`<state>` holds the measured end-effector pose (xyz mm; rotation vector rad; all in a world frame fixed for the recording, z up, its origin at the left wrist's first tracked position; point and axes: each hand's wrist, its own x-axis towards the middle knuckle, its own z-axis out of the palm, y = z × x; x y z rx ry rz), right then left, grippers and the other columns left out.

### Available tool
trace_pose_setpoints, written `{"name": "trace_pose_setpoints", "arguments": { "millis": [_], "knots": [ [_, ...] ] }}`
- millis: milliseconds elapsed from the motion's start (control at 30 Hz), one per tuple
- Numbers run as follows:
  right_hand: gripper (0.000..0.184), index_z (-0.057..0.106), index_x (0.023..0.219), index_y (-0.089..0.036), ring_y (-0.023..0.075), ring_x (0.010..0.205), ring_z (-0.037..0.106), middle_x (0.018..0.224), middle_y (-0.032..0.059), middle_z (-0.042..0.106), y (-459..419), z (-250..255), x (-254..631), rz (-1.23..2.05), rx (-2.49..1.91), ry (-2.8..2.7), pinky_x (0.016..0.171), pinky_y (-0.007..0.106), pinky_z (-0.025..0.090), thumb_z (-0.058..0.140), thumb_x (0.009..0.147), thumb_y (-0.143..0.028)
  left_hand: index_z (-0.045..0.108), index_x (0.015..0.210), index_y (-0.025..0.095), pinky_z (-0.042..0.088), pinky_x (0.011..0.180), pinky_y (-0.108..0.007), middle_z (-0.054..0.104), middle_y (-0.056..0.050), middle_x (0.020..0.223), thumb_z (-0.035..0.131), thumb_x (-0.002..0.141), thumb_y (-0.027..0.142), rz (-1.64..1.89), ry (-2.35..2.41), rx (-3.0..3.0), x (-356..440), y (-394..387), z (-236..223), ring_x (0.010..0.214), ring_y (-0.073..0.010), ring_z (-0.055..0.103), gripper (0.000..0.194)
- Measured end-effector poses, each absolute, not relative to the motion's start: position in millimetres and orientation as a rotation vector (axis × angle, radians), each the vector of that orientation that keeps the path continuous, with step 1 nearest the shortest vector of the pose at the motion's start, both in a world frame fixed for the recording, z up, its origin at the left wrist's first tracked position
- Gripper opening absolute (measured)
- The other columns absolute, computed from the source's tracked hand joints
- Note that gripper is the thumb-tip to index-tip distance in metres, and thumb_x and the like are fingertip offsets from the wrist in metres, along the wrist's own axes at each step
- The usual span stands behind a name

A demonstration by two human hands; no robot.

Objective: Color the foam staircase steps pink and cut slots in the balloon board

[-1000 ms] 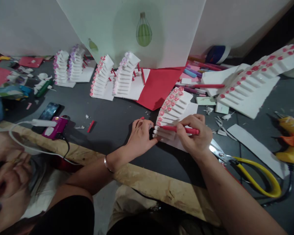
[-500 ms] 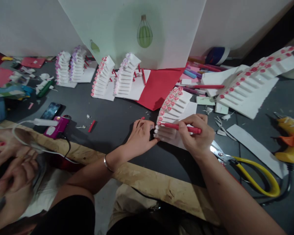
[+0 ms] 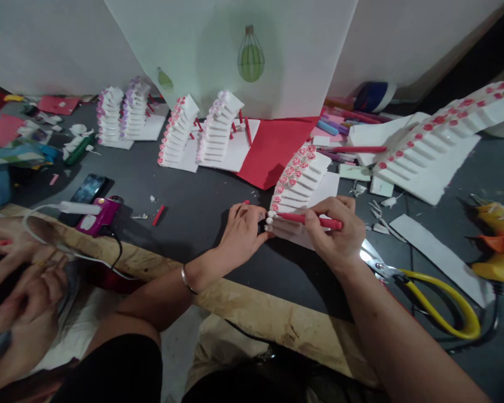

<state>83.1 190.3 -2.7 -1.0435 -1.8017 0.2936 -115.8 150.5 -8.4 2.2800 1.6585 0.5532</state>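
A small white model staircase [image 3: 300, 187] stands in front of me, its step ends topped with round knobs. Most knobs carry red swirls; the lowest few are plain white. In my right hand [image 3: 336, 229] is a red felt-tip pen [image 3: 325, 223], pinched between thumb and fingers, its tip at a white knob [image 3: 272, 214] near the bottom. My left hand [image 3: 246, 226] curls against the staircase's lower left end, thumb and forefinger closed on it. A small red end pokes out beyond its fingers; what it belongs to is hidden.
Finished-looking staircases [image 3: 176, 134] stand at the back left, a larger one [image 3: 441, 134] at right. Yellow-handled scissors [image 3: 441, 302] and a yellow glue gun [image 3: 498, 240] lie to the right. A phone [image 3: 90, 187] and purple power bank [image 3: 98, 217] lie left, near another person's hands [image 3: 29, 291].
The pen tip shifts slightly among the lower knobs, from a red-marked one to a white one beneath. My left hand stays at the staircase. The view moves a little.
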Motion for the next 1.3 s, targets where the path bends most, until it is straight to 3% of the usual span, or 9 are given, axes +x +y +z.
{"name": "trace_pose_setpoints", "arguments": {
  "millis": [233, 367, 533, 700, 833, 1300],
  "knots": [
    [0.012, 0.062, 0.076, -0.024, 0.0159, 0.063, 0.060, 0.068, -0.0033, 0.068, 190.2, -2.7, 82.5, 0.322, -1.035, -1.818, 0.076, 0.037, 0.040, 0.060, 0.087, -0.021, 0.041, 0.111, 0.022, 0.037, 0.104, -0.053, 0.066, -0.009, 0.111, 0.069, 0.082, 0.022, 0.557, 1.665, 2.290, -115.3, 150.2, -8.1, 0.108, -0.0279, 0.062, 0.040],
    [0.017, 0.058, 0.069, -0.024, 0.0154, 0.057, 0.056, 0.060, -0.0043, 0.062, 190.1, -3.4, 83.0, 0.325, -1.032, -1.797, 0.075, 0.038, 0.040, 0.060, 0.086, -0.021, 0.042, 0.110, 0.021, 0.037, 0.104, -0.052, 0.067, -0.009, 0.110, 0.068, 0.084, 0.026, 0.565, 1.658, 2.292, -115.6, 150.1, -8.4, 0.107, -0.0275, 0.062, 0.037],
    [0.010, 0.063, 0.079, -0.024, 0.0168, 0.064, 0.060, 0.071, -0.0026, 0.069, 190.4, -4.4, 83.5, 0.305, -1.042, -1.787, 0.074, 0.038, 0.040, 0.061, 0.088, -0.020, 0.043, 0.110, 0.021, 0.037, 0.103, -0.052, 0.067, -0.009, 0.111, 0.068, 0.084, 0.026, 0.557, 1.671, 2.293, -115.8, 150.1, -8.2, 0.109, -0.0280, 0.062, 0.036],
    [0.017, 0.058, 0.070, -0.023, 0.0150, 0.058, 0.055, 0.061, -0.0042, 0.061, 190.2, -5.0, 84.3, 0.246, -1.047, -1.765, 0.073, 0.037, 0.040, 0.061, 0.087, -0.019, 0.043, 0.109, 0.021, 0.037, 0.104, -0.052, 0.067, -0.009, 0.109, 0.068, 0.083, 0.025, 0.574, 1.660, 2.320, -115.7, 150.2, -8.7, 0.108, -0.0279, 0.062, 0.036],
    [0.013, 0.061, 0.075, -0.023, 0.0152, 0.062, 0.059, 0.067, -0.0037, 0.067, 189.6, -4.0, 83.1, 0.290, -1.030, -1.818, 0.076, 0.037, 0.040, 0.060, 0.087, -0.020, 0.042, 0.110, 0.020, 0.038, 0.102, -0.051, 0.067, -0.009, 0.108, 0.069, 0.083, 0.025, 0.585, 1.658, 2.362, -115.8, 150.5, -8.9, 0.105, -0.0275, 0.063, 0.038],
    [0.016, 0.061, 0.073, -0.023, 0.0145, 0.060, 0.059, 0.064, -0.0041, 0.066, 189.1, -2.8, 81.4, 0.324, -1.027, -1.849, 0.078, 0.037, 0.040, 0.059, 0.088, -0.022, 0.042, 0.110, 0.021, 0.039, 0.102, -0.051, 0.068, -0.008, 0.106, 0.067, 0.085, 0.026, 0.594, 1.667, 2.375, -116.2, 150.7, -9.2, 0.105, -0.0273, 0.064, 0.037]
  ]
}}
